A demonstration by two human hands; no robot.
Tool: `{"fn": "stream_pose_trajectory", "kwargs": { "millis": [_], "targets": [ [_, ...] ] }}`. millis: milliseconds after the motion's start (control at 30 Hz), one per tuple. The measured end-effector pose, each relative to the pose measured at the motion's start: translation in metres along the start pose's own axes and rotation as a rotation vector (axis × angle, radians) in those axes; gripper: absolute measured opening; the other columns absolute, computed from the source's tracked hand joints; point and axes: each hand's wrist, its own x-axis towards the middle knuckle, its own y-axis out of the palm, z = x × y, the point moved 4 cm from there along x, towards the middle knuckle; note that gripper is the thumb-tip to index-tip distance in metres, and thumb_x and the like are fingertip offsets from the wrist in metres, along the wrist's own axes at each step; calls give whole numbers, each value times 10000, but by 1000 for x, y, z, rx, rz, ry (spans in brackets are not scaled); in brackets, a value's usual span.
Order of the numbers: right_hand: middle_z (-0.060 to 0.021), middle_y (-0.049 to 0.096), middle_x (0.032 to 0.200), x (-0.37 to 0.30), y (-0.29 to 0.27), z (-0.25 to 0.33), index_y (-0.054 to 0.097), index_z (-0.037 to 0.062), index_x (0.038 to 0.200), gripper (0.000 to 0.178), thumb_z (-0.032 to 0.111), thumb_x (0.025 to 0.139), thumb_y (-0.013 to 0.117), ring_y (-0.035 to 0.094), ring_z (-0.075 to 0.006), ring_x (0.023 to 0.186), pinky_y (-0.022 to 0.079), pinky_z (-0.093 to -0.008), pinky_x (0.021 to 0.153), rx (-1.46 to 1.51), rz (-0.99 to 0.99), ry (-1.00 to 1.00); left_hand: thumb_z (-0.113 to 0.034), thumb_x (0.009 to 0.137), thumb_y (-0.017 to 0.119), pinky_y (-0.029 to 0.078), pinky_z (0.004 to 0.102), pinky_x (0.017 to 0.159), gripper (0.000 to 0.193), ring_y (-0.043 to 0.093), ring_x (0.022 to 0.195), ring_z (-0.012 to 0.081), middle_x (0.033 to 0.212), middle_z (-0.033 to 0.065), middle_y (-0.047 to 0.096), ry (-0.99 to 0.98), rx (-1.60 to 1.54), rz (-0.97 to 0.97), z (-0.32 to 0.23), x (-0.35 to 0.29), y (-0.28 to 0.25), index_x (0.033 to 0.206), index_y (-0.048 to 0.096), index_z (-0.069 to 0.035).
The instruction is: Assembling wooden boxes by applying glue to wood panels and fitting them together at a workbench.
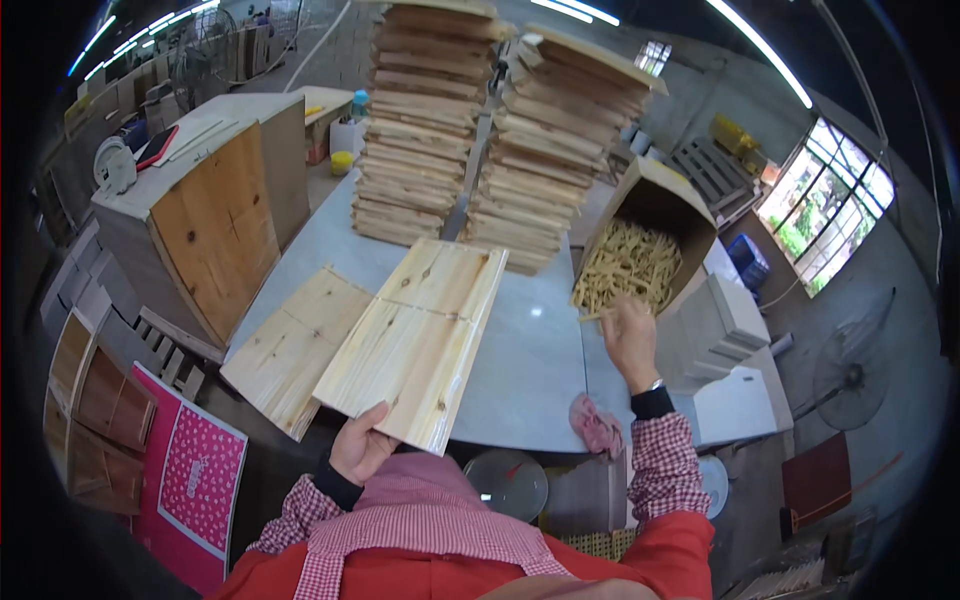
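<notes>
**Fingers [377, 413] at a wooden board [415, 330] and at a box [688, 215] of strips [630, 265]**

Fingers of the left hand [358, 450] grasp the near edge of the wooden board, thumb over the top face, the others largely hidden beneath. Fingers of the right hand [630, 345] are bent, tips close together at the mouth of the box; whether they pinch a strip cannot be told. The wooden board, a flat, pale rectangle, shows lengthwise grain, dark knots, a line across its width and a glossy long side. It is held above the smooth, bluish counter [525, 360], partly covering a second board [300, 340] of similar grain. The box, brown and seemingly cardboard, opens toward the near side; the strips are narrow, yellowish and tangled. Beyond stand a left stack [425, 130] and a right stack [555, 150] of thin boards, edges uneven. A crumpled pink cloth [597, 425] lies at the counter's near edge.
</notes>
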Motion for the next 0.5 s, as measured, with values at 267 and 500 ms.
{"fn": "stream_pose_trajectory", "kwargs": {
  "millis": [267,500],
  "targets": [
    [-192,551,1378,275,-75,79,504,28,1401,676,156,793,771,535,-376,1256,441,-451,1038,-307,-528,-459,-72,988,579,438,448,1137,549,525,1344,296,1469,179,503,79,84,-72,-15,3,12,1482,357,13],
    [-218,655,1229,399,-46,70,592,31,1249,401,91,853,610,608,-393,1191,499,-478,983,-524,-18,-234,-70,983,579,431,455,1143,563,522,1348,300,1471,191,497,107,64,-88,-22,2,11,1489,346,10]
  ]
}}
